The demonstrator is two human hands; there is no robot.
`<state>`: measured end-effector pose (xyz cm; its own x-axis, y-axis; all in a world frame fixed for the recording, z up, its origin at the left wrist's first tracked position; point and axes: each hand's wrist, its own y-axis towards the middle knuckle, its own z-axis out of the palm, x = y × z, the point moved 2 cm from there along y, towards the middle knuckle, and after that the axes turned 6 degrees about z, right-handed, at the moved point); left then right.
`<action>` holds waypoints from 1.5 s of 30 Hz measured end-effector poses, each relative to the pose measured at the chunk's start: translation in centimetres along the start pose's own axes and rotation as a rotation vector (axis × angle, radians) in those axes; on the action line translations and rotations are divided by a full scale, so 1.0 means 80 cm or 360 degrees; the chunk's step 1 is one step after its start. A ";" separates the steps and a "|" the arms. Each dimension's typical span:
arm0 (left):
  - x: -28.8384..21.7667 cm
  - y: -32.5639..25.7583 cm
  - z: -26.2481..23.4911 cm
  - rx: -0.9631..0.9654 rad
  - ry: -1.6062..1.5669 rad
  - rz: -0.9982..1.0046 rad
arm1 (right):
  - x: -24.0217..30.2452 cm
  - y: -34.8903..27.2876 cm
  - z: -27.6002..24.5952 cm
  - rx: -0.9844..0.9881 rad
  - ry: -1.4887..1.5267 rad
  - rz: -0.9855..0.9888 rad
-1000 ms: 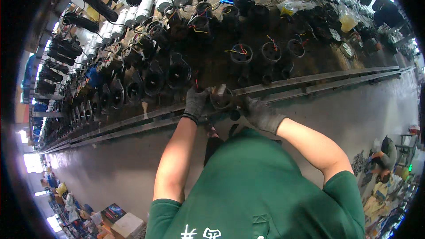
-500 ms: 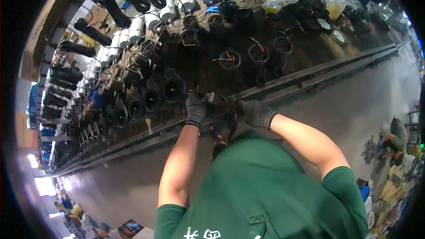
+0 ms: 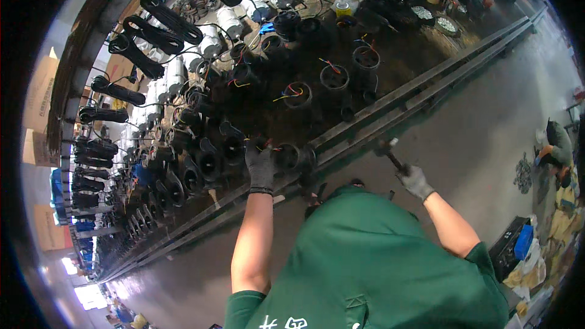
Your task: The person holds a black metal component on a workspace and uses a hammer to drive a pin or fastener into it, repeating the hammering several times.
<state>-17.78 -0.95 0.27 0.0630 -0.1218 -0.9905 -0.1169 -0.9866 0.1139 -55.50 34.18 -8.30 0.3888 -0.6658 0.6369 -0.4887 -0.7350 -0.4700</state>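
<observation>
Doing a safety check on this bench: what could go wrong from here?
1. If the hammer-like tool in the right hand swings toward the black housing, it could strike the left hand right beside it.
2. The coloured wires by the left fingers might get pinched.
3. The housing sits by the bench's edge rail, so a knock might tip it off.

- left hand (image 3: 260, 167): grip's lost in the murk
- tool (image 3: 397, 162): head's kinda blurry
- green shirt (image 3: 365, 256): chopped at the bottom
- floor pile (image 3: 523, 174): bits too tiny
</observation>
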 end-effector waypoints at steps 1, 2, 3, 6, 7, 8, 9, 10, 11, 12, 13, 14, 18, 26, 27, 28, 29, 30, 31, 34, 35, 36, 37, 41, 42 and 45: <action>-0.003 0.000 -0.002 -0.0063 -0.0224 -0.0135 | -0.040 -0.008 0.003 -0.0054 0.0018 0.0118; -0.008 -0.003 -0.006 -0.0212 -0.0414 -0.0364 | -0.084 -0.019 0.006 -0.0053 -0.0063 0.0406; -0.021 -0.005 -0.010 -0.0199 -0.0418 -0.0242 | -0.126 -0.032 0.007 -0.0008 -0.0072 0.0549; -0.058 -0.025 -0.027 -0.0308 -0.0013 0.0107 | -0.254 -0.081 0.022 -0.0040 -0.0296 0.0923; -0.067 -0.043 -0.033 -0.0262 0.0334 0.0390 | -0.300 -0.098 0.032 0.0036 -0.0009 0.1152; -0.071 -0.064 -0.039 -0.0214 0.0678 0.0679 | -0.345 -0.121 0.044 0.0132 0.0314 0.1365; -0.062 -0.087 -0.047 -0.0166 0.0600 0.0574 | -0.385 -0.136 0.056 0.0014 -0.0034 0.1342; -0.050 -0.112 -0.055 -0.0114 0.0519 0.0475 | -0.427 -0.153 0.071 0.0015 0.0328 0.1644; -0.032 -0.132 -0.059 -0.0076 0.0601 0.0291 | -0.460 -0.167 0.086 0.0146 0.0218 0.1535; -0.015 -0.149 -0.054 0.0100 0.0759 0.0410 | -0.495 -0.191 0.090 0.0250 0.0067 0.1554; 0.005 -0.165 -0.049 0.0287 0.1098 0.0354 | -0.522 -0.218 0.093 0.0358 -0.0088 0.1574; 0.018 -0.179 -0.038 0.0445 0.1336 0.0608 | -0.541 -0.233 0.102 0.0526 -0.0232 0.1712; 0.051 -0.206 0.003 0.1050 0.1566 0.0580 | -0.535 -0.275 0.111 0.0921 -0.0137 0.1731; 0.098 -0.168 0.036 0.1463 0.1752 0.0354 | -0.377 -0.274 0.080 0.0762 0.0025 0.1530; 0.095 -0.167 0.036 0.1371 0.1702 0.0552 | -0.369 -0.270 0.081 0.0749 0.0049 0.1537; 0.093 -0.166 0.034 0.1395 0.1739 0.0505 | -0.362 -0.263 0.084 0.0767 0.0029 0.1487; 0.089 -0.167 0.031 0.1492 0.1818 0.0338 | -0.359 -0.258 0.088 0.0752 0.0110 0.1550; 0.081 -0.168 0.029 0.1510 0.1852 0.0262 | -0.357 -0.252 0.092 0.0726 0.0220 0.1632; 0.071 -0.169 0.027 0.1536 0.1795 0.0200 | -0.356 -0.247 0.096 0.0702 0.0329 0.1715; 0.040 -0.163 0.028 0.1445 0.1492 0.0319 | -0.350 -0.235 0.098 0.0631 0.0106 0.1668; 0.032 -0.156 0.029 0.1465 0.1388 0.0363 | -0.346 -0.234 0.099 0.0618 0.0226 0.1669; 0.024 -0.147 0.030 0.1488 0.1283 0.0408 | -0.342 -0.234 0.098 0.0602 0.0319 0.1731; 0.017 -0.137 0.029 0.1500 0.1291 0.0523 | -0.338 -0.236 0.096 0.0554 0.0399 0.1781; -0.020 -0.080 0.020 0.1570 0.1476 0.1285 | -0.326 -0.242 0.105 0.0667 0.0214 0.1646; -0.029 -0.064 0.016 0.1565 0.1488 0.1298 | -0.328 -0.245 0.112 0.0697 0.0251 0.1683; -0.042 -0.012 0.011 0.1402 0.1144 0.0196 | -0.339 -0.253 0.137 0.0776 0.0105 0.1644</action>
<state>-18.77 0.49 3.40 0.5221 -0.5263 -0.6711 -0.7981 -0.5790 -0.1667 -47.59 65.68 -22.73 -0.0715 -0.9833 -0.1676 -0.1902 0.1784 -0.9654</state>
